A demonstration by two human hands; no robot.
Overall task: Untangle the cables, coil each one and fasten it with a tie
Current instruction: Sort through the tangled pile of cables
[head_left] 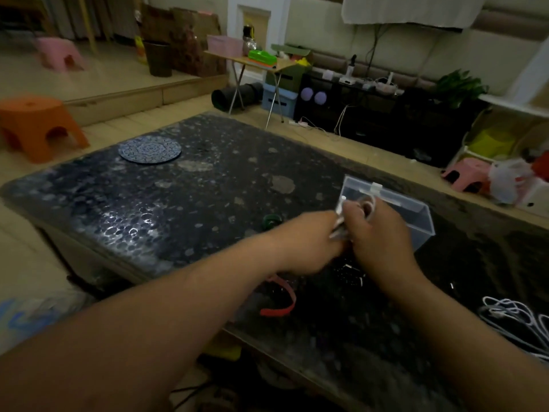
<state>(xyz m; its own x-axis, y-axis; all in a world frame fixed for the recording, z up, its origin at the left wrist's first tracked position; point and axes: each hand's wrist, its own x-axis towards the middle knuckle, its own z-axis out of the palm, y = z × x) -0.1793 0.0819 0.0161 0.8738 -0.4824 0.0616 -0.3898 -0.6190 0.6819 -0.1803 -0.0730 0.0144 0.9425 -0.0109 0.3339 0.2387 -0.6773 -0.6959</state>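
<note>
Left hand and right hand both pinch a small coiled white cable between them, before the clear plastic box. It looks ready for a tie; tangled white cables, right of the hands, lie untouched.

- White coil: small, tightly looped and blurred, up off the table, with the left hand and right hand both pinching it.
- White tangle: thin cables in loose, crossing loops, uncoiled. It lies flat at the near right edge of the table, well apart from the coil.
- Red tie: a flat strap bent into a curve, unfastened, lying on the table just below the left wrist.
</note>
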